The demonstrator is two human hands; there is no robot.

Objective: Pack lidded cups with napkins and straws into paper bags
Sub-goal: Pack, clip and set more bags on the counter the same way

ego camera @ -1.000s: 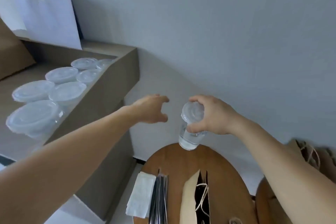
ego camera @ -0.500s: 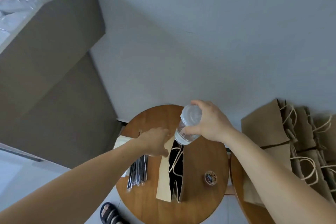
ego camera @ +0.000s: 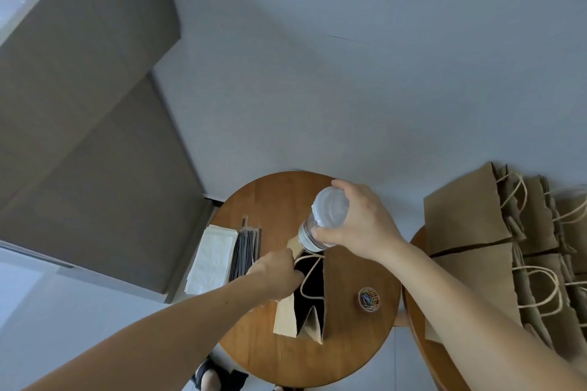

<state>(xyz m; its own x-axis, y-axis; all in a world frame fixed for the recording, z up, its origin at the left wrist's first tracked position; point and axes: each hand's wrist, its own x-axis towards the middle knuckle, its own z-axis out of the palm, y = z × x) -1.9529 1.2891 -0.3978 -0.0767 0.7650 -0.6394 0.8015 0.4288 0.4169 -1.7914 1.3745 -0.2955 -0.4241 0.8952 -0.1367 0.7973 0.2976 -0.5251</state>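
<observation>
Above kraft bag: R hand grips clear lidded cup.

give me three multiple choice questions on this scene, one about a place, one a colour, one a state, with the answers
1. The napkins lie: A) on the floor B) left of the straws C) on the shelf
2. The straws are: A) white B) red C) black
3. The paper bag on the round table is: A) held open B) folded flat C) stapled shut

1 B: they sit beside the straws on the table's left.
2 C: the bundle looks black.
3 A: the left hand holds its rim apart while the right hand holds the lidded cup at its mouth.
</observation>
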